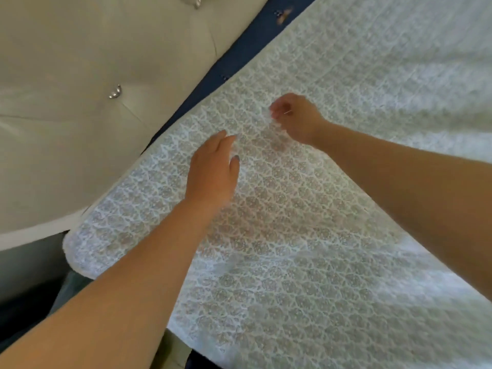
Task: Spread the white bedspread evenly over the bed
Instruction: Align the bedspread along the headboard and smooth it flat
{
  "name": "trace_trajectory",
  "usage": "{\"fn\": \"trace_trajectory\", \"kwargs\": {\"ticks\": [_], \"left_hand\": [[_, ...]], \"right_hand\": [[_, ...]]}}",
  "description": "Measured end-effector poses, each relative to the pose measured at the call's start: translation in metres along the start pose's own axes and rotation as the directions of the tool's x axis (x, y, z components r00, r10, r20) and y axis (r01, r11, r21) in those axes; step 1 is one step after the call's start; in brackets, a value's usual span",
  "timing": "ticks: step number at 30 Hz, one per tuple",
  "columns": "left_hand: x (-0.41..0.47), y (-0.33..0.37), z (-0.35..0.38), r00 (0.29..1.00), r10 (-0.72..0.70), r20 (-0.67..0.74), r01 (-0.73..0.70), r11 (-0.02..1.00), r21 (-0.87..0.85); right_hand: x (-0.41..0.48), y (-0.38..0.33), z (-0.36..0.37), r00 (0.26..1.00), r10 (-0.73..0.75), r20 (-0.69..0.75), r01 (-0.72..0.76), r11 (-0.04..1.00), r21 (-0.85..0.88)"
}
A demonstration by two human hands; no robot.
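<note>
Both arms outstretched, left hand (213,177) flat with fingers (222,138) straight, right hand (295,118) pinching the bedspread (319,235).

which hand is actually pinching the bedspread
The right hand, the one nearer the blue strip at the bed's edge: its fingers are curled and pinch a bit of the bedspread. The left hand has straight fingers and grips nothing.
</note>
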State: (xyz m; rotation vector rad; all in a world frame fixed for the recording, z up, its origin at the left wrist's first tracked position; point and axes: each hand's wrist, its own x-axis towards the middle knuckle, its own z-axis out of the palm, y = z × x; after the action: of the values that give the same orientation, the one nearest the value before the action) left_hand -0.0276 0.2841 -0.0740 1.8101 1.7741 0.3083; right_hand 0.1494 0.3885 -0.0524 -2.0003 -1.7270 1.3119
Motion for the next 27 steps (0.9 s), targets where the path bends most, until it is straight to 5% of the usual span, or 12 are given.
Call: {"fn": "trace_trajectory", "kwargs": {"ticks": [10,18,27], "left_hand": [[0.076,-0.021,-0.001,0.989,0.145,0.028,-0.146,0.989,0.030],[0.095,-0.011,0.026,0.978,0.210,0.020,-0.211,0.972,0.108],[0.092,-0.031,0.022,0.977,0.212,0.007,-0.207,0.945,0.254]], "right_hand": [[0.117,-0.044,-0.001,0.958,0.125,-0.259,-0.090,0.985,0.145],[0.143,-0.049,-0.006,0.959,0.275,-0.072,-0.275,0.961,0.010],[0.145,-0.049,-0.006,0.973,0.204,0.108,-0.228,0.782,0.580]]}}
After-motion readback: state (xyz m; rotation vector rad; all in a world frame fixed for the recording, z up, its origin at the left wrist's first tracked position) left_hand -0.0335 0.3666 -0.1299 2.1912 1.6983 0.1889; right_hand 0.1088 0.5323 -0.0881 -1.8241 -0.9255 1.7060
